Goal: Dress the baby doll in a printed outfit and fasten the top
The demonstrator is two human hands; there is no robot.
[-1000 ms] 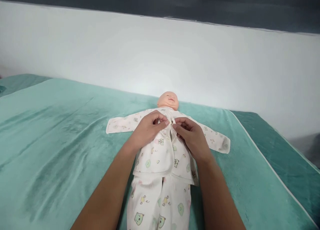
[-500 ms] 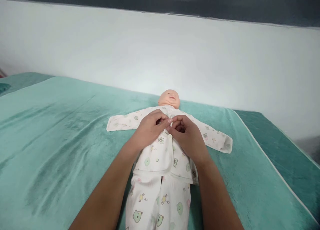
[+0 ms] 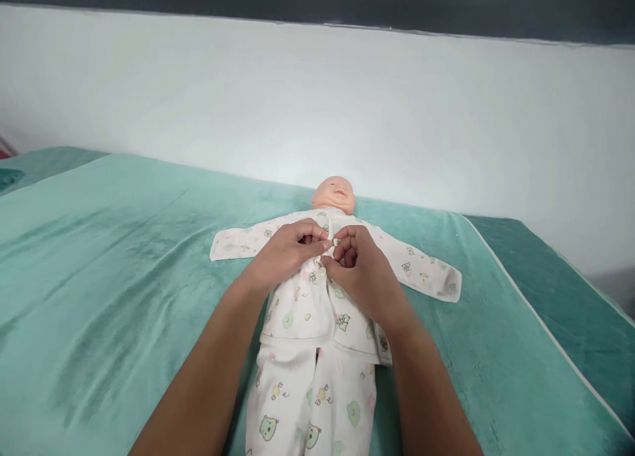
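Observation:
A baby doll lies on its back, dressed in a white printed jacket and matching trousers. Both sleeves stretch out to the sides. At the chest, my left hand pinches the jacket's front edge. My right hand is closed on the other front edge, its thumb and forefinger close to the left fingertips. A small pale button shows between the hands. Just below them another button sits on the jacket front. The fingers partly hide the cloth they hold.
A light green blanket lies under the doll, with a darker green cover beyond its right edge. Behind the doll's head rises a white wall with a dark band along the top.
Both hands have shifted slightly left along with the jacket front and remain pinched at the chest. The button between the fingers now shows more clearly.

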